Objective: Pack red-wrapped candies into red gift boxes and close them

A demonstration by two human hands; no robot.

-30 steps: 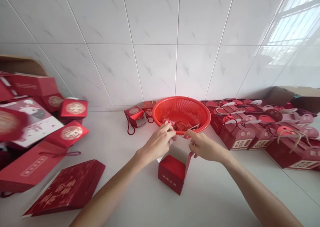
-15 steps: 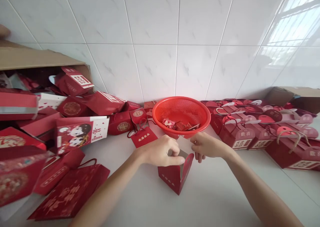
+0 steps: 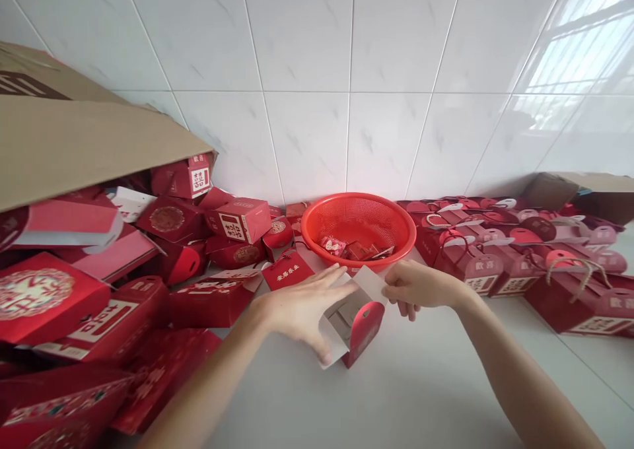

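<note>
A red gift box (image 3: 365,330) with a pale inside stands with its top unfolded on the light surface, right in front of me. My left hand (image 3: 302,307) spreads over its left side, thumb against the near flap and the other fingers stretched toward the far edge. Pinched in my right hand (image 3: 416,287) is the corner of a white flap (image 3: 370,282) at the box's far right. Just behind stands a red plastic basket (image 3: 359,205) with several small red packets (image 3: 359,251) in it. A red bag with gold characters (image 3: 287,271) lies behind my left hand.
On the left, a large cardboard box (image 3: 99,132) lies tipped, with many red gift boxes (image 3: 49,297) heaped before it. Rows of closed gift boxes (image 3: 480,264) stand at the right. Another cardboard box (image 3: 584,188) sits far right against the tiled wall (image 3: 307,138).
My left hand has opened its fingers and the gift box's top now gapes wider. The cardboard box at left has tipped up, and red boxes have slid out toward me and rightward.
</note>
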